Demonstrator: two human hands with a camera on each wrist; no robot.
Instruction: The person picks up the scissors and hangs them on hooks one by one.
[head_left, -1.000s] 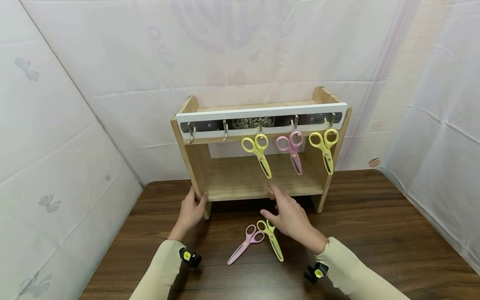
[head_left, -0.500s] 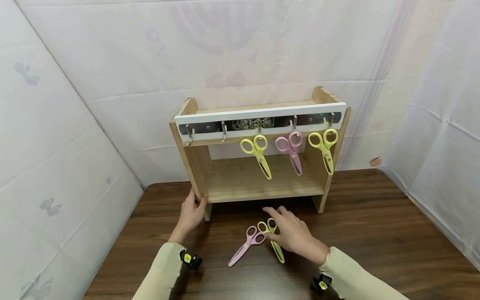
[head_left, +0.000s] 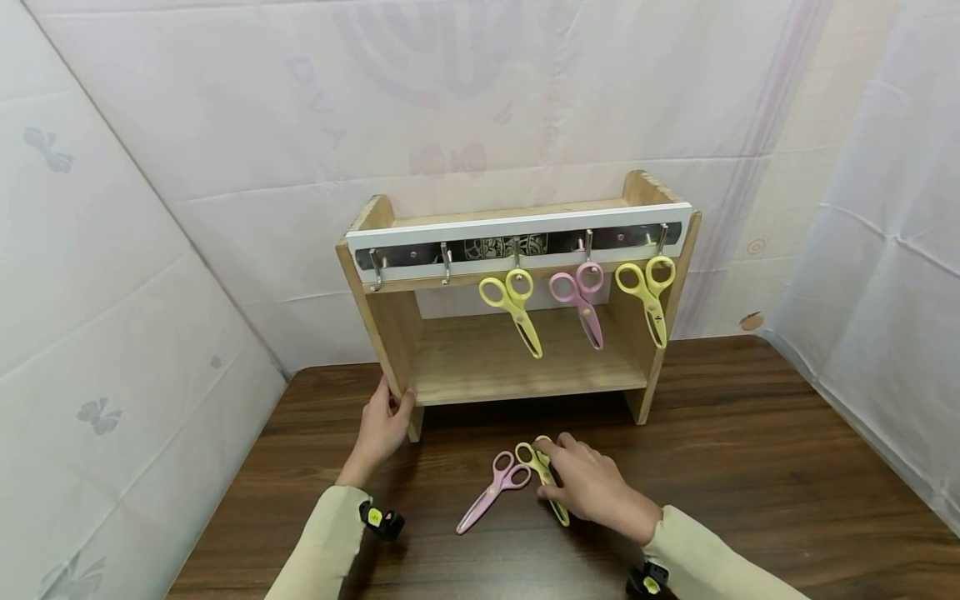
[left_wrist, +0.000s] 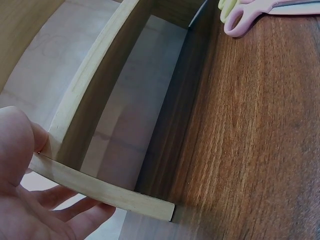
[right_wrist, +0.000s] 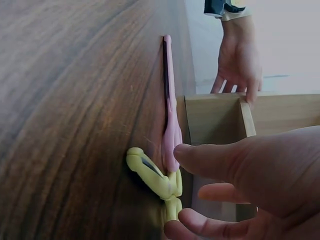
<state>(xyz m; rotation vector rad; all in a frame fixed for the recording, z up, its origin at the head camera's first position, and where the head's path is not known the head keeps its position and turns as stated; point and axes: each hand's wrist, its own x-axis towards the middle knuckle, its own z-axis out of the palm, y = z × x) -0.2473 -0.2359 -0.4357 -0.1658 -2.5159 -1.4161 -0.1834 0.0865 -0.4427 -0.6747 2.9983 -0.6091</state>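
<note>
Right hand [head_left: 596, 483] lowered to the loose yellow scissors [head_left: 542, 472]

A second ago it hung before the lower board of the wooden shelf [head_left: 487, 358]; now it is down near the tabletop [head_left: 712, 442]. Its thumb and fingers stand apart, with the scissors between them; whether they touch the plastic I cannot tell. The pair lies on the dark wood, rings toward the shelf, blades toward the person, partly covered by the hand. Just to the left lie the loose pink scissors [head_left: 492, 492], the ring ends of both pairs close together and their blades slanting away from each other.

Farther off, the left hand [head_left: 381, 433] grips the shelf's left side panel, as it did before, thumb on one face and fingers round the other.

Along the upper front runs a white rail [head_left: 480, 229] bearing five hooks [head_left: 446, 260]. From the centre one hang the middle yellow scissors [head_left: 517, 307], then, going right, the hanging pink scissors [head_left: 585, 304] and the end yellow scissors [head_left: 649, 296], each by one ring, tips down. Pale printed sheeting [head_left: 480, 108] rises behind everything.
</note>
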